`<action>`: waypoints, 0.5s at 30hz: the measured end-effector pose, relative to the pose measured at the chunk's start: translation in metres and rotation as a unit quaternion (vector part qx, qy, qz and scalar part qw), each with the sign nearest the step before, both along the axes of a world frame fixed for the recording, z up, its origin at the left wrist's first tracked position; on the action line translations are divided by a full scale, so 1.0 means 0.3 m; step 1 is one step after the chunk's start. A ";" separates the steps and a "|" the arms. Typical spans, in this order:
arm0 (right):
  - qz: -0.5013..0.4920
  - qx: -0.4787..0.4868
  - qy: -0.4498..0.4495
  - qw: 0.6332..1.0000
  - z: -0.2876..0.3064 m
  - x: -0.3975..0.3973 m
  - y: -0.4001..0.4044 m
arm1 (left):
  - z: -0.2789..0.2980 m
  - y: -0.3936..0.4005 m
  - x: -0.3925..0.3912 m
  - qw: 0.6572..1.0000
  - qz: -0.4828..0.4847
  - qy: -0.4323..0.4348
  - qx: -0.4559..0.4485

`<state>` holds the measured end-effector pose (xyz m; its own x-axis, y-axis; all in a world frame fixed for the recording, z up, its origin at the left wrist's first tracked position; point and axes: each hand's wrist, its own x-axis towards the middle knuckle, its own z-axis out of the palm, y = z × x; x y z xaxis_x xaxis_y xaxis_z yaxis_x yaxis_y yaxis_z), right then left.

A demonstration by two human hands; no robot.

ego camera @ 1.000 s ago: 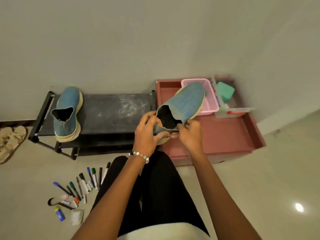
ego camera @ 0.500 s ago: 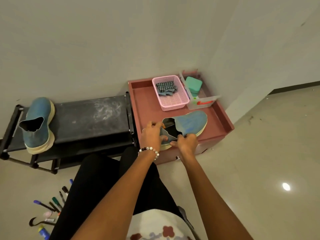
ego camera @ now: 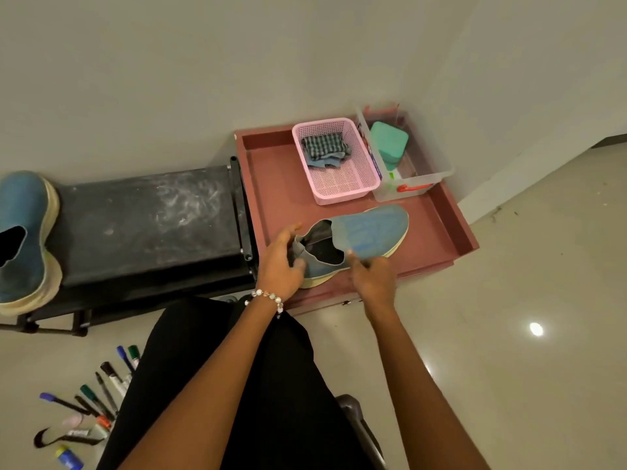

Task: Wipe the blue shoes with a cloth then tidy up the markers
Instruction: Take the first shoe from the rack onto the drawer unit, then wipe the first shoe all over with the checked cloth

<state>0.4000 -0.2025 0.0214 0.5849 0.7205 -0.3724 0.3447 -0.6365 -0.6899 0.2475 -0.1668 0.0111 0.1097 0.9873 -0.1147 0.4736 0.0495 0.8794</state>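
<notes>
One blue shoe (ego camera: 368, 232) lies on the red tray (ego camera: 271, 184), toe pointing right. My left hand (ego camera: 280, 266) holds its heel, thumb on the near side and fingers loosely spread behind the heel tab. My right hand (ego camera: 371, 278) holds the shoe's near side, thumb tip at the collar. The second blue shoe (ego camera: 23, 239) stands on the black shoe rack (ego camera: 149, 218) at the far left. A checked cloth (ego camera: 324, 149) lies in the pink basket (ego camera: 339, 184). Several markers (ego camera: 101, 391) are scattered on the floor at lower left.
A clear plastic box (ego camera: 414, 178) with a green sponge (ego camera: 388, 142) stands beside the basket at the tray's back right. The wall runs close behind the tray and rack. My black-clad legs fill the lower middle. Shiny floor lies to the right.
The shoe has come down from in front of me onto the red tray, and both hands came down with it. My left fingers have loosened at the heel.
</notes>
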 end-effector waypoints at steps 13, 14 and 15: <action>0.291 0.047 -0.312 0.903 -0.014 0.069 0.731 | 0.021 0.377 -0.145 0.990 0.111 0.085 -0.002; 0.320 0.026 -0.333 0.887 -0.039 0.064 0.777 | 0.017 0.403 -0.149 0.990 0.108 0.087 -0.003; 0.345 0.010 -0.354 0.869 -0.064 0.062 0.816 | 0.010 0.428 -0.152 0.990 0.105 0.090 0.000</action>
